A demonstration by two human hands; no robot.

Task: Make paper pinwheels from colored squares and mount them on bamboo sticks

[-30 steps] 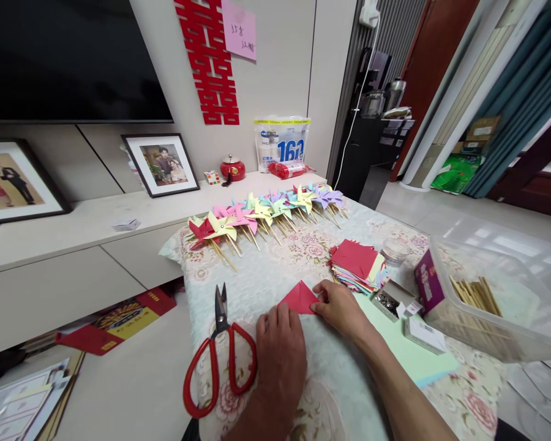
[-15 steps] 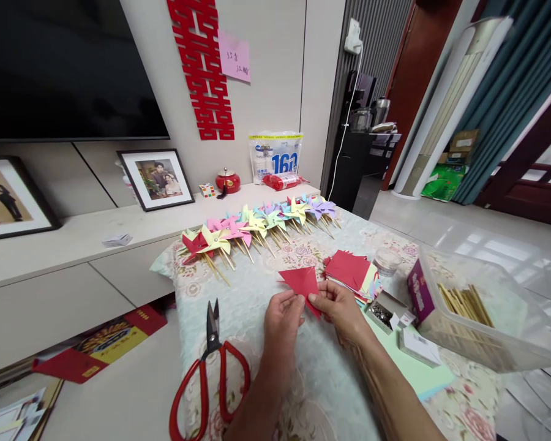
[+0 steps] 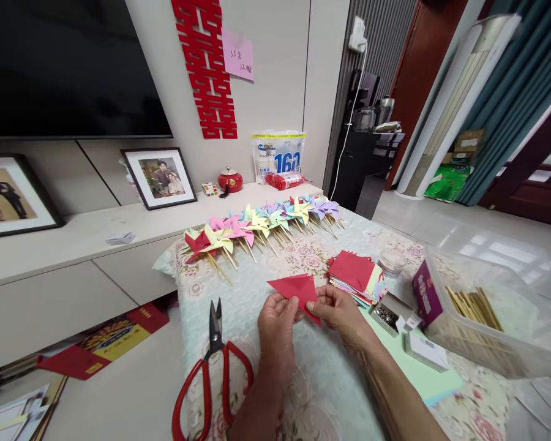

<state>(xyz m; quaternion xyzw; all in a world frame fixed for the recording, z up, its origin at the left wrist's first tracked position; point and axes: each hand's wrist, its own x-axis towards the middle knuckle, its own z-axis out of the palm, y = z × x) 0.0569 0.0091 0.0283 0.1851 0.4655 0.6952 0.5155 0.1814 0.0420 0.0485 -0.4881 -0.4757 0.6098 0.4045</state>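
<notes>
Between my two hands is a sheet of red paper (image 3: 298, 286), folded into a triangle and lifted over the table. My left hand (image 3: 279, 318) pinches its lower left edge, thumb on top. My right hand (image 3: 337, 309) grips the right side with thumb and fingers. Beyond my right hand lies a stack of coloured paper squares (image 3: 352, 272), red on top. Scissors with red handles (image 3: 215, 361) lie to the left of my left arm, blades slightly apart. Finished paper pinwheels (image 3: 257, 223) on sticks lie in a row toward the back.
On the right are a clear plastic bin (image 3: 468, 331) of wooden sticks (image 3: 475, 306), a small box of metal fasteners (image 3: 388, 315), a white box (image 3: 426, 350) and pale green paper (image 3: 416, 373). A round clear container (image 3: 392, 262) stands behind. Framed photos (image 3: 159, 177) stand on the cabinet.
The red paper has been brought into a neater triangle, its left point now reaching farther left. My left thumb has moved up onto it. The view has shifted slightly.
</notes>
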